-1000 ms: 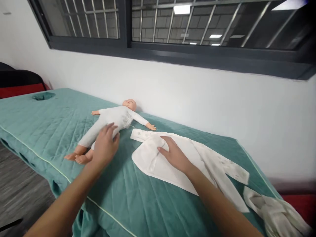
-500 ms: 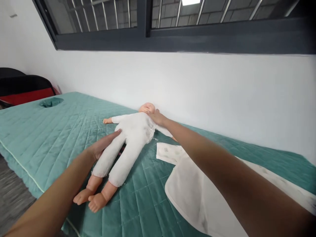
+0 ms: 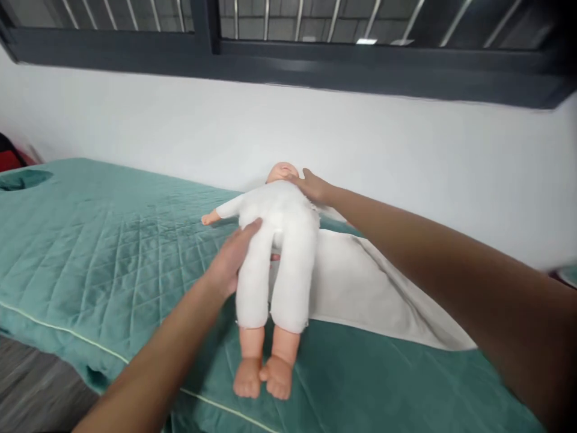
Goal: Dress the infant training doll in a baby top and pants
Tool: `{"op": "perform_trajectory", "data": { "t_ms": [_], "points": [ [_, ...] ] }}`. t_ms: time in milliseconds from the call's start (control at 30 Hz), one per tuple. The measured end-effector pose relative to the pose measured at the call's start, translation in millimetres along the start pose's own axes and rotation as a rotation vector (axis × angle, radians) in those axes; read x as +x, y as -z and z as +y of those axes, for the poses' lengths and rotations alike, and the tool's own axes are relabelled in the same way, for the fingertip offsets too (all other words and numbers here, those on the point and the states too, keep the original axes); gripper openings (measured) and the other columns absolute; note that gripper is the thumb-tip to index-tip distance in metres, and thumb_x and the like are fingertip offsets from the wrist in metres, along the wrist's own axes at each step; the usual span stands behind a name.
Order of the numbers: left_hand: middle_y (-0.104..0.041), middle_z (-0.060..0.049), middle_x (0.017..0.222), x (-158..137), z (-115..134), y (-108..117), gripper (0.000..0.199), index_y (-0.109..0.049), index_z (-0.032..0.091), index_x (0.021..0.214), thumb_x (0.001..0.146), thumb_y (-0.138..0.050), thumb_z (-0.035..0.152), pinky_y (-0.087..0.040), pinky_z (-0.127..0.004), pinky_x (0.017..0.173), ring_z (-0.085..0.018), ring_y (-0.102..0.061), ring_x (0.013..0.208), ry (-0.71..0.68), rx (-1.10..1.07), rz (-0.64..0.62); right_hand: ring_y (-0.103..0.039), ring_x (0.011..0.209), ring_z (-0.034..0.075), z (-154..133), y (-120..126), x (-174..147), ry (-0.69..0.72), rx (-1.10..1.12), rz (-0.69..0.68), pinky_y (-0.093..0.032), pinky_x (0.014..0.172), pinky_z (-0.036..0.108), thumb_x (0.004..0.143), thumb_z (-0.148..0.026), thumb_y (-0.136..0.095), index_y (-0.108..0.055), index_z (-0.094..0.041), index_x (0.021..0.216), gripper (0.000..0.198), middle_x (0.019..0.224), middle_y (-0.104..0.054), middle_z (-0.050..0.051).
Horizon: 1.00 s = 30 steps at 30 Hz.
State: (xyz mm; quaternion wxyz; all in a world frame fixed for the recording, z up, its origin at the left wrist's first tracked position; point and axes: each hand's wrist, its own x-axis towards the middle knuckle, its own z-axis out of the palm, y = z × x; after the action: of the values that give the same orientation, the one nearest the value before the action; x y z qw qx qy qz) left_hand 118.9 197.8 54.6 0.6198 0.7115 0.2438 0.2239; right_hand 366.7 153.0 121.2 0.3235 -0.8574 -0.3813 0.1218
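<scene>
A baby doll point(image 3: 288, 210) with a white cloth body and bare plastic feet lies face up, its feet toward me and its head near the wall. My left hand point(image 3: 237, 252) grips the doll's thigh at the hip, thumb on top and fingertips showing between the legs. At the doll's neck and shoulder, my right hand point(image 3: 311, 183) is closed round it from the right; part of its fingers is hidden. A pale baby garment point(image 3: 360, 282) is spread on the bed to the right, partly under the doll's legs and body.
The bed has a green quilted cover point(image 3: 112, 258) with a face hole point(image 3: 27, 179) at the far left. Behind it stand a white wall point(image 3: 180, 132) and a dark-framed window point(image 3: 315, 69). A red and black object point(image 3: 11, 153) shows at the left edge.
The doll has shifted right, over the edge of the pale garment, and its legs have swung round to point straight toward me. Both hands have kept hold of it. The view has turned right.
</scene>
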Motion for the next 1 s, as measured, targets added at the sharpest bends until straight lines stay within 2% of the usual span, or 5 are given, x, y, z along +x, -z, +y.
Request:
{"op": "perform_trajectory", "data": {
  "t_ms": [300,533,633,767,1000],
  "points": [
    [-0.067,-0.020,0.118,-34.4,-10.1,-139.9,0.076,-0.043,0.015,0.139,0.083,-0.053,0.065,-0.059,-0.041,0.070,-0.030,-0.071,0.088,0.230,-0.464,-0.359,-0.046,0.135,0.037,132.0,76.3,-100.3,-0.204,-0.070,0.120,-0.040,0.110,0.046,0.078,-0.082,-0.046,-0.025,-0.008,0.152,0.107,0.149,-0.044,0.022],
    [-0.071,-0.012,0.109,-46.3,-21.1,-162.2,0.071,-0.046,0.022,0.137,0.081,-0.058,0.064,-0.057,-0.035,0.065,-0.026,-0.070,0.080,0.298,-0.391,-0.315,-0.049,0.133,0.035,182.5,79.7,-104.5,-0.238,-0.152,0.031,-0.040,0.107,0.045,0.077,-0.088,-0.033,-0.012,-0.010,0.156,0.113,0.151,-0.041,0.022],
    [-0.073,-0.011,0.095,-27.9,-23.4,-142.1,0.061,-0.063,0.016,0.115,0.086,-0.047,0.067,-0.056,-0.034,0.066,-0.024,-0.069,0.076,0.217,-0.155,-0.310,-0.056,0.124,0.038,175.7,95.5,-97.8,-0.199,-0.382,-0.008,-0.040,0.103,0.049,0.080,-0.086,-0.031,-0.017,-0.011,0.155,0.107,0.139,-0.055,0.023],
    [-0.071,-0.009,0.089,13.4,-27.8,-122.5,0.041,-0.067,0.016,0.097,0.093,-0.041,0.047,-0.054,-0.035,0.072,-0.022,-0.068,0.076,-0.037,0.406,0.009,-0.061,0.109,0.036,131.4,92.1,-86.0,-0.023,-0.592,0.153,-0.045,0.093,0.048,0.094,-0.065,-0.033,-0.042,-0.014,0.140,0.069,0.124,-0.064,0.020],
    [-0.059,-0.017,0.122,43.2,-52.1,-140.1,0.030,-0.059,0.016,0.118,0.093,-0.043,0.023,-0.050,-0.040,0.079,-0.032,-0.056,0.111,-0.245,1.095,0.066,-0.049,0.124,0.034,46.3,-12.1,-63.8,0.400,-0.716,-0.203,-0.044,0.097,0.046,0.089,-0.038,-0.055,-0.055,-0.018,0.122,0.039,0.136,-0.054,0.015]
  ]
}}
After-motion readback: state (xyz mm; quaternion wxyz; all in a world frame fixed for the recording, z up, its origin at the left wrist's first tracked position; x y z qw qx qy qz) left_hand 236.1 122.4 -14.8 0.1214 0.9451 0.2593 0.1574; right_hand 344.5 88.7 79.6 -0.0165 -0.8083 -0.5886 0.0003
